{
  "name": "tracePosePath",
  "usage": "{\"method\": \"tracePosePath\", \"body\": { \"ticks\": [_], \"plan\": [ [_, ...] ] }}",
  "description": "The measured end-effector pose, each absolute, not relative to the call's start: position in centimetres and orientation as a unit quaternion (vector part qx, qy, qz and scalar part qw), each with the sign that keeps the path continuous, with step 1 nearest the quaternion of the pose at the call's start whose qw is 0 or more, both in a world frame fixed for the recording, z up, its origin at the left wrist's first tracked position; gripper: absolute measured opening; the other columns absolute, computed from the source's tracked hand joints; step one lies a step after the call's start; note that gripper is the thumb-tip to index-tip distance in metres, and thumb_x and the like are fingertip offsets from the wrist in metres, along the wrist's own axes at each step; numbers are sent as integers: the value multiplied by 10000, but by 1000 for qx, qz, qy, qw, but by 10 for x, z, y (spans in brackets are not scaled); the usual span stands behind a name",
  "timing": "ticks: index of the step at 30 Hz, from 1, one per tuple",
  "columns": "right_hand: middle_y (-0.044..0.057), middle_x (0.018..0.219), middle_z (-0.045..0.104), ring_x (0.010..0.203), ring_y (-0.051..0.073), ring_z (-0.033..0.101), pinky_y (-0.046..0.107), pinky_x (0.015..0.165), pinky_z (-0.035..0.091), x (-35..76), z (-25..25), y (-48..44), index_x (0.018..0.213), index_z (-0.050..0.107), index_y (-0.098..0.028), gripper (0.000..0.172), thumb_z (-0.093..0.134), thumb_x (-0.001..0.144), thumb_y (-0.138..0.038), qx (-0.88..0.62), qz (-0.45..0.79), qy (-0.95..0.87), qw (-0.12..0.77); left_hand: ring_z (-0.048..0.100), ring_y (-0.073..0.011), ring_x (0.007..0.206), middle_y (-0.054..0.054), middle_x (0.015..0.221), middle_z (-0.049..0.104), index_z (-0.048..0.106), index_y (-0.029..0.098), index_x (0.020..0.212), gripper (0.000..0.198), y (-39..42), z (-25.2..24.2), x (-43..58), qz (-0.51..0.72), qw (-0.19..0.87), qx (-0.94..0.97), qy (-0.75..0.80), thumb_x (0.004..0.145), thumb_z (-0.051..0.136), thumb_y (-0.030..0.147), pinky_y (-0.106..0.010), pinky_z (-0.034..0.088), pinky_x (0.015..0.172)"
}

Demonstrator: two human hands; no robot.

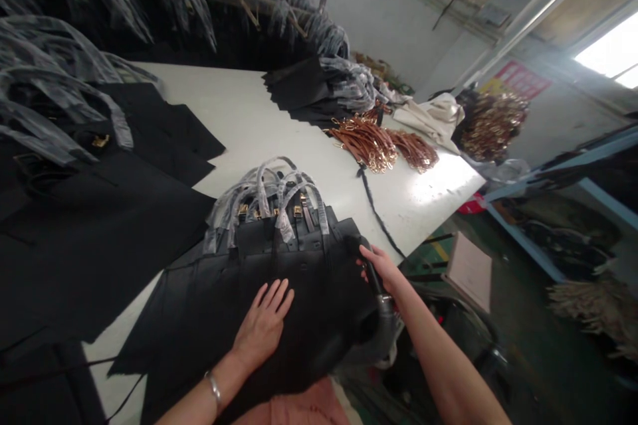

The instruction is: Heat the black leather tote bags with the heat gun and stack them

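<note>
Left hand flat, right hand wrapped at the black panels!

And here we are at the pale bench (pixel 239 106), clock centred on the middle of the view! At six o'clock lie the black panels (pixel 319 285), stacked right in front of the person, near edge overhanging the bench. The left hand (pixel 266 322) is at seven, palm down on the top panel, fingers slightly spread, gripping nothing, a silver bracelet (pixel 213 392) on its wrist. Over at five, the right hand (pixel 376 269) has its fingers curled round a dark tube-like piece (pixel 383 312) at the panels' edge; just what that piece is, I cannot tell!

Look towards nine, close in: looped handles (pixel 262 189) in clear wrapping, gold-coloured buckles (pixel 298 211) among them, arching above the panels. Farther out at nine, a larger black pile (pixel 109 212) carries more wrapped loops. Up at twelve, a fanned black stack (pixel 304 86); at two, brown straps (pixel 366 143) with gold-coloured clips, and beyond them a cream cloth (pixel 433 113). A black cord (pixel 376 209) trails across the bench between three and four, and out at four stands a pale stool (pixel 469 272), off the bench!
</note>
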State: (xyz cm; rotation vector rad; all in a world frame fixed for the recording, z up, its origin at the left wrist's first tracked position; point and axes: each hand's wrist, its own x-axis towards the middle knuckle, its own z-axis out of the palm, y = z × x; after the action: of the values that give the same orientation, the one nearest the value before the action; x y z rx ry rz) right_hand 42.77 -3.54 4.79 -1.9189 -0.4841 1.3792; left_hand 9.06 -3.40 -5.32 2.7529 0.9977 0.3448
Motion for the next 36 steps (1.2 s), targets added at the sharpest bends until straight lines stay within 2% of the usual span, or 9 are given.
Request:
{"method": "tracePosePath", "body": {
  "ticks": [8, 15, 20, 22, 25, 28, 30, 32, 36],
  "plan": [
    [4, 689, 642, 392, 116, 566, 195, 312, 413, 436, 50, -63, 1107, 565, -185, 382, 648, 855, -459, -741, 572, -199, 291, 377, -237, 1432, -84, 1531, 461, 528, 229, 1399, 555, -33, -54, 90, 117, 97, 933, 326, 845, 544, 202, -425, 183, 1223],
    [-54, 760, 605, 426, 75, 573, 177, 368, 450, 412, 46, -43, 1381, 474, -302, 568, 639, 861, -460, -751, 471, -283, 365, 392, -241, 1421, -100, 1515, 480, 549, 211, 1381, 546, -34, -53, 91, 118, 97, 933, 326, 835, 542, 188, -421, 187, 1211],
    [-36, 753, 620, 398, 90, 569, 183, 326, 412, 399, 56, -64, 1389, 512, -263, 591, 651, 846, -453, -702, 577, -318, 271, 379, -253, 1426, -114, 1520, 468, 544, 201, 1383, 545, -35, -54, 89, 113, 109, 932, 327, 838, 542, 178, -436, 199, 1213],
    [-32, 739, 618, 390, 94, 561, 186, 317, 401, 391, 53, -61, 1375, 531, -245, 575, 639, 849, -450, -696, 599, -306, 252, 385, -271, 1417, -132, 1512, 471, 549, 184, 1374, 547, -35, -51, 90, 107, 117, 933, 323, 828, 538, 148, -443, 243, 1200],
    [-28, 730, 634, 412, 98, 571, 201, 360, 445, 377, 45, -40, 1410, 507, -240, 611, 636, 846, -438, -732, 525, -322, 292, 487, -296, 1319, -168, 1398, 565, 590, 144, 1308, 493, -28, -38, 99, 80, 133, 938, 310, 823, 513, 105, -443, 375, 1123],
    [-25, 759, 671, 459, 105, 593, 227, 441, 509, 365, 46, -20, 1466, 448, -259, 687, 649, 838, -456, -747, 428, -372, 346, 641, -278, 1047, -138, 1103, 691, 651, 150, 1159, 334, -1, -17, 123, 22, 172, 919, 354, 885, 460, 129, -413, 525, 904],
    [-14, 817, 701, 475, 109, 600, 243, 470, 528, 360, 51, -16, 1480, 434, -270, 718, 661, 829, -471, -741, 415, -393, 354, 677, -254, 893, -113, 987, 700, 628, 160, 1168, 319, 31, -5, 144, -3, 189, 890, 415, 942, 403, 155, -373, 550, 757],
    [4, 877, 722, 475, 111, 602, 252, 475, 530, 356, 54, -21, 1475, 446, -259, 726, 669, 820, -477, -737, 423, -397, 346, 686, -234, 864, -111, 1018, 690, 570, 161, 1248, 360, 70, 5, 165, -7, 177, 882, 437, 951, 371, 110, -343, 547, 719],
    [35, 986, 733, 475, 105, 598, 254, 479, 521, 348, 46, -43, 1485, 431, -241, 753, 676, 815, -480, -744, 439, -368, 345, 650, -237, 1033, -129, 1160, 618, 559, 167, 1241, 382, 140, 16, 192, 0, 113, 926, 359, 926, 388, 35, -326, 542, 794]
  ]
}}
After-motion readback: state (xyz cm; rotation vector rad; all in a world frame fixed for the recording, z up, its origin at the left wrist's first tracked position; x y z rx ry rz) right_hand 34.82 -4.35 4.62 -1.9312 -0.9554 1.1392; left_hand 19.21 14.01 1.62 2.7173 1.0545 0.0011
